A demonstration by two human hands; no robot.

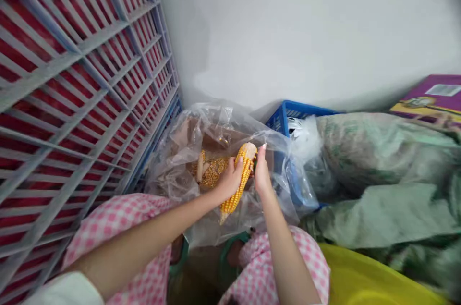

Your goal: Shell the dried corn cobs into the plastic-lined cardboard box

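A yellow ear of corn (pixel 237 185) is gripped in my left hand (pixel 230 180), tilted with its pale, bare end up and its tapered tip down towards me. At its upper right side is my right hand (pixel 262 173), seen edge-on with the fingertips by the bare end. A sliver of something dark green shows between that palm and the cob; what it is stays hidden. Below the hands, loose corn kernels (pixel 216 170) and a pale stripped cob (pixel 200 166) lie in a box lined with a clear plastic bag (pixel 169 170).
A tall grey slatted crate (pixel 79 55) with red behind it stands on the left. To the right are a blue basket (pixel 283 115), a stuffed woven sack (pixel 378 151), a purple box (pixel 432 96) and a yellow basin (pixel 360 276). A white wall (pixel 288 31) rises behind.
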